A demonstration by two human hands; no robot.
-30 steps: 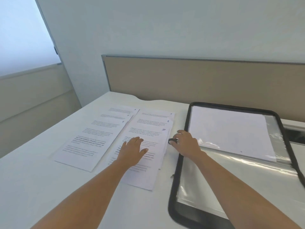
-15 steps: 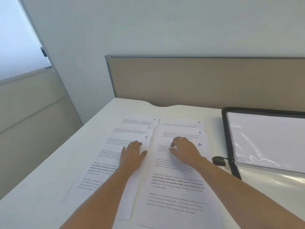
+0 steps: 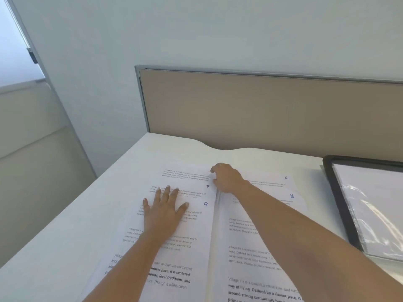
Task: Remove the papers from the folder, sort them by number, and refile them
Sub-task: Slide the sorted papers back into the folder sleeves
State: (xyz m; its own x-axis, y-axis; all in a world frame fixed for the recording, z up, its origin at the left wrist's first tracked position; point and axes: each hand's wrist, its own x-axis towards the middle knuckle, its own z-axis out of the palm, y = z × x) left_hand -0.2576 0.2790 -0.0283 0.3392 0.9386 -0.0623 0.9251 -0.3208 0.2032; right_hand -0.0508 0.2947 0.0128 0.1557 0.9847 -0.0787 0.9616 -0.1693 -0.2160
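Two fanned stacks of printed white papers lie side by side on the white desk. The left stack [image 3: 187, 192] shows handwritten numbers 7 and 9; the right stack [image 3: 272, 214] shows 6 and 8. My left hand [image 3: 163, 210] presses flat, fingers spread, on the sheet marked 9. My right hand [image 3: 226, 179] reaches across the right stack and pinches the right edge of a sheet near the top of the left stack. The open black-edged clear folder [image 3: 340, 205] lies at the right with white paper inside.
A beige partition panel [image 3: 261, 110] stands along the desk's back edge. The desk's left edge [image 3: 87, 199] drops off beside a wall and a window at far left. The desk's back edge has a curved cutout [image 3: 220, 148].
My right hand moved from the right stack, left and farther back, to the left stack's edge. My left hand stayed flat on the left stack. The view came closer.
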